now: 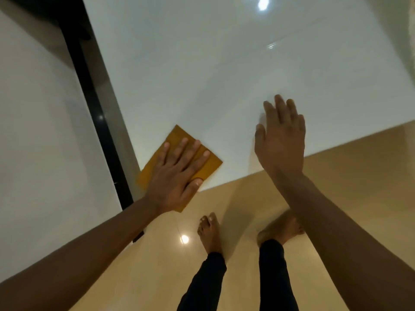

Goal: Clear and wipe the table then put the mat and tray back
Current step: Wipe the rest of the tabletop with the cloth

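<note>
Two hands over white table (224, 75): left hand (177, 176) flat, fingers straight, pressing folded yellow cloth (179, 167) at lower-left table corner, long axis lower-left to upper-right; right hand (280, 140) open, empty

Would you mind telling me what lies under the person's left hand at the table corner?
A folded yellow cloth lies flat under the left hand, on the white table; its near edge overhangs the rim. The hand covers the cloth's middle, so that part cannot be seen.

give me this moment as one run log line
step: wiping | left hand: pressed flat on yellow cloth at white table near corner | right hand: open, flat over table near edge | mat, tray: not in view
</note>
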